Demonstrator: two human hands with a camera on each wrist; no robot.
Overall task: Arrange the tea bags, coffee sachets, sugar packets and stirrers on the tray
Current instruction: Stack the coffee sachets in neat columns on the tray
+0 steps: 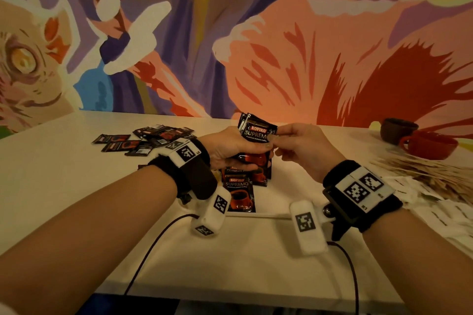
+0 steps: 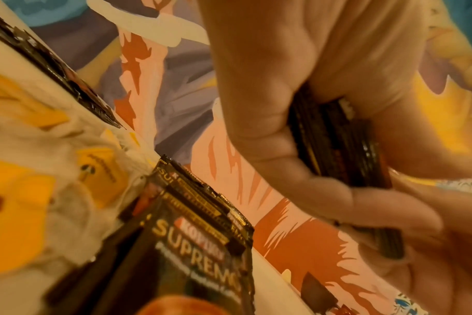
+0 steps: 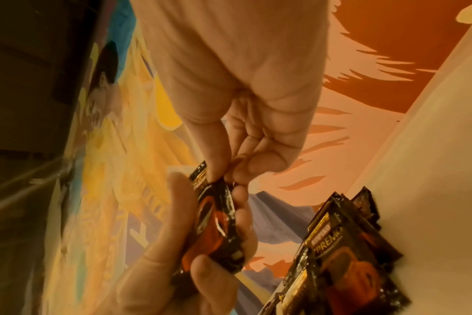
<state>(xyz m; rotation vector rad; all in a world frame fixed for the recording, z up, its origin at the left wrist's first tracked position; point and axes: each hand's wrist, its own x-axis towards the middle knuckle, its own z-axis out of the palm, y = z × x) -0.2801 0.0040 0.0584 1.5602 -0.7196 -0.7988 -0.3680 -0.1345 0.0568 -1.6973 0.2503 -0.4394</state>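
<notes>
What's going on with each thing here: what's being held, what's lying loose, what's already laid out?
Left hand: grips a stack of coffee sachets, upright.
Right hand: pinches the stack's top edge.
Row of sachets: laid flat, overlapping, under the hands.
Loose sachets: scattered far left.
Stirrers: piled on the right.
Red cup: upright.
Brown cup: upright.

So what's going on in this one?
A person is sorting coffee sachets at a white table. The left hand grips a small stack of sachets upright, and the right hand pinches the top edge of the front one. More sachets lie in a row just below the hands, and a loose pile sits to the left. Stirrers and two cups are off to the right.
</notes>
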